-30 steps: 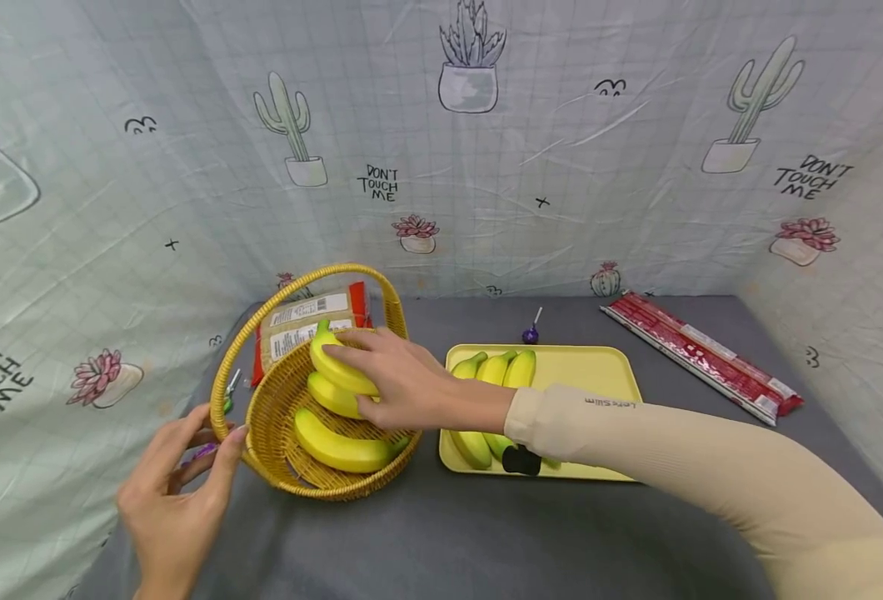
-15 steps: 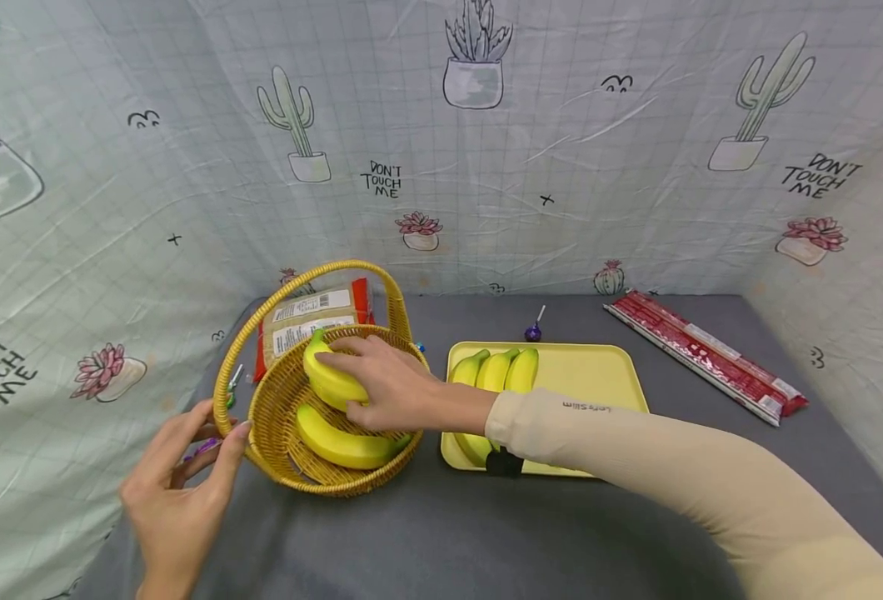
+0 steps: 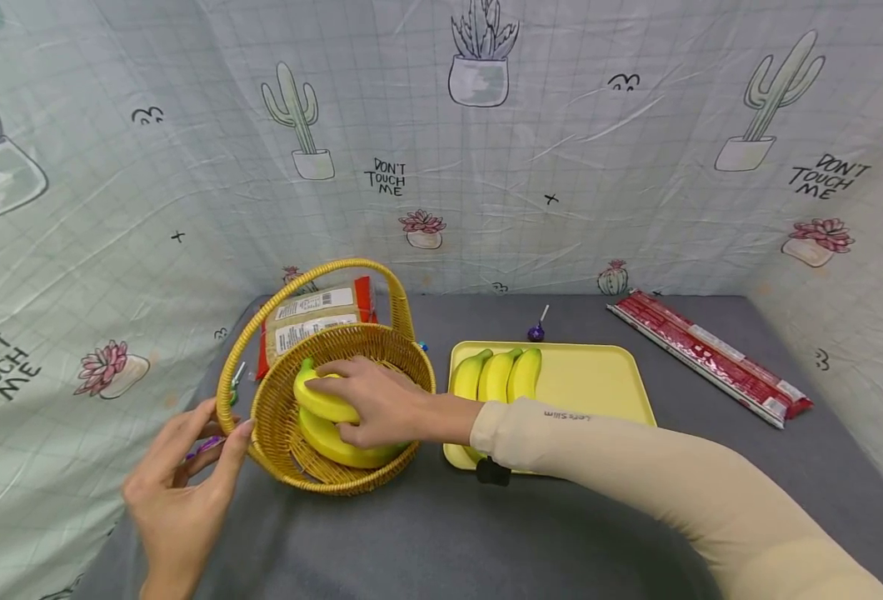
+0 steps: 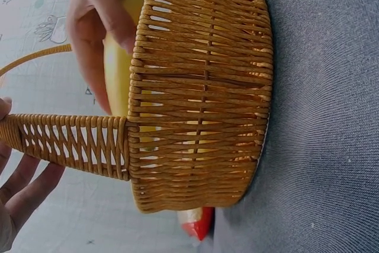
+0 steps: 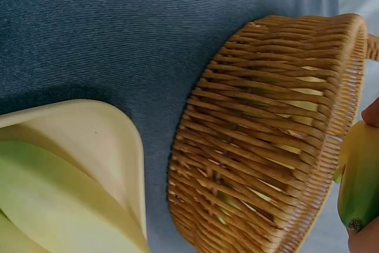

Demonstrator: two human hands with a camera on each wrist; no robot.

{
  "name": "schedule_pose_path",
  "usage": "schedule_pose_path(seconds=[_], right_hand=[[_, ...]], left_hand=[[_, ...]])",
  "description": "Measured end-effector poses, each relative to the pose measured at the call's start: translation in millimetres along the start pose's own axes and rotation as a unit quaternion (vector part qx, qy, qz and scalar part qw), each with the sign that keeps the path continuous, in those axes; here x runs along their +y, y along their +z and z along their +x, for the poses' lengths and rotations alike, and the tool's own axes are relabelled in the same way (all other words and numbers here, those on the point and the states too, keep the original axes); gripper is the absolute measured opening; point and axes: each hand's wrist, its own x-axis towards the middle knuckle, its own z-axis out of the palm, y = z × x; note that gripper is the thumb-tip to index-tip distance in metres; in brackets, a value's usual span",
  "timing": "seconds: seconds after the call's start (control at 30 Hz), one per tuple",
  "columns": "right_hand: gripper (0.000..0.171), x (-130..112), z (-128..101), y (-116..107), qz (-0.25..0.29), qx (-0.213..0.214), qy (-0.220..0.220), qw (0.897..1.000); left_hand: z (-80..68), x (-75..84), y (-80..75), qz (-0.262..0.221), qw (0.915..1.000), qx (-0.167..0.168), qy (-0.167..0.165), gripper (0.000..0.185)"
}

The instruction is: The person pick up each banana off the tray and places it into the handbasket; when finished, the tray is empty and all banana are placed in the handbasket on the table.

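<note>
So the right hand (image 3: 377,404) is down inside the wicker basket (image 3: 276,421), fingers curled over the top of a yellow banana (image 3: 321,402) with the thumb tucked under it, so it's got a proper grip. That banana sits on top of another banana (image 3: 340,450) already lying in the bottom of the basket; whether the two touch is hard to tell from the head view. The left wrist view shows the same fingers wrapped over the banana just behind the basket's rim.

The left hand (image 3: 179,492) is at the basket's left side, fingers mostly straight and relaxed, fingertips right at the base of the arched handle (image 3: 310,279). It isn't gripping anything, more like steadying the side.

Just right of the basket is a yellow tray (image 3: 599,383) with three greenish-yellow bananas (image 3: 496,375) lying side by side at its left end. Behind the basket a snack packet (image 3: 314,312) with a white label leans up. A purple lollipop (image 3: 536,332) lies past the tray, and a long red packet (image 3: 711,358) sits well off to the right on the grey tablecloth (image 3: 486,542).
</note>
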Motion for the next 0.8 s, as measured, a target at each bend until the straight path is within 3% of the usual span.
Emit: schedule_pose_path(seconds=[0.33, 0.57, 0.8], right_hand=[[0.063, -4, -1, -1, -0.011, -0.021, -0.008, 1.0], [0.061, -7, -14, -11, 0.02, 0.003, -0.006, 1.0], [0.062, 6, -39, -20, 0.062, 0.044, 0.017, 0.997]], left_hand=[[-1.3, -1.8, 0.1, 0.017, 0.9998, 0.004, -0.008, 0.039], [-0.8, -0.4, 1.0, 0.017, 0.9998, 0.009, -0.009, 0.039], [-2.5, -0.9, 1.1, 0.023, 0.9996, 0.006, -0.014, 0.039]])
